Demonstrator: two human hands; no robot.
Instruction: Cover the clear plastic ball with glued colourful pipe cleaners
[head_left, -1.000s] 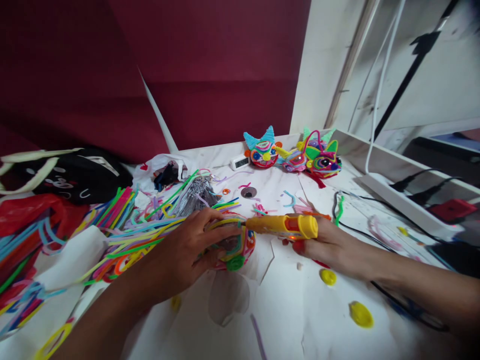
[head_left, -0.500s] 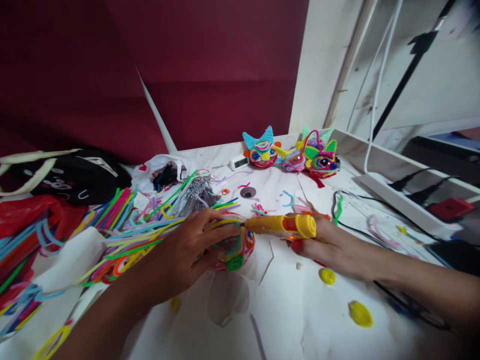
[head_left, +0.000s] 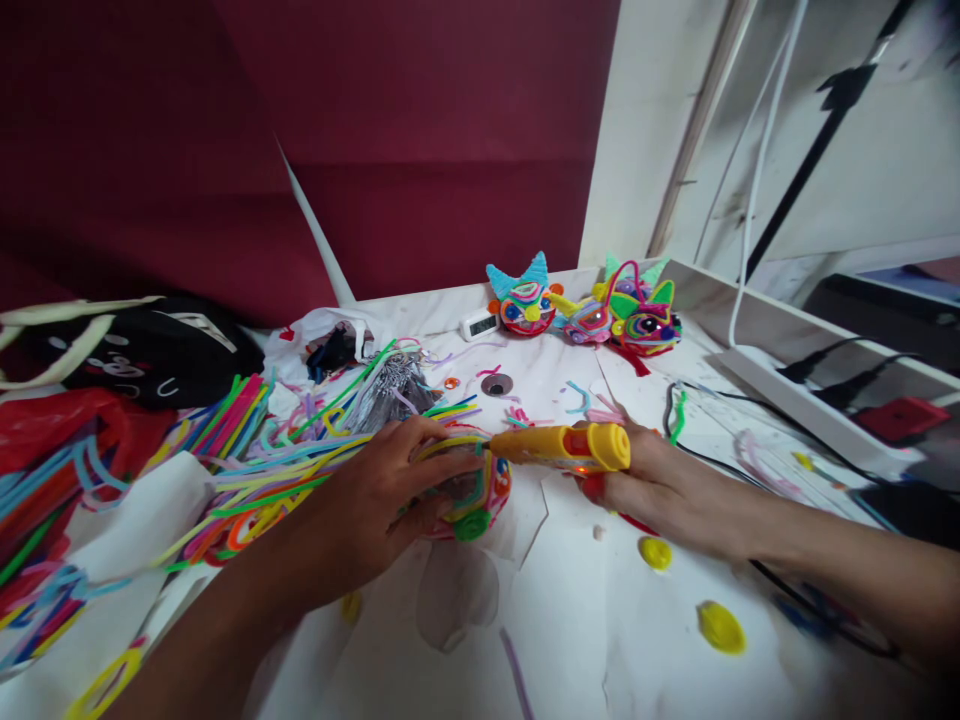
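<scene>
My left hand (head_left: pixel 412 487) is closed on a round, colourful pipe-cleaner craft piece (head_left: pixel 474 524), its fingers across the top and left side. A green coil shows at the front of the piece, with red and orange parts on its right. My right hand (head_left: pixel 637 482) grips a yellow glue gun (head_left: pixel 559 448), which lies almost level. The gun's dark nozzle points left and reaches the upper edge of the piece, beside my left fingertips. Whether the nozzle touches it is too small to tell.
Pipe cleaners (head_left: pixel 277 490) spread over the left side. Finished craft faces (head_left: pixel 525 300) and a small white timer (head_left: pixel 478 325) stand at the back. Yellow coils (head_left: pixel 721 627) lie at front right, near a cable. A power strip (head_left: pixel 817 405) sits at the right.
My right hand and the glue gun have shifted very slightly; the nozzle remains at the top edge of the piece. My left hand keeps its hold.
</scene>
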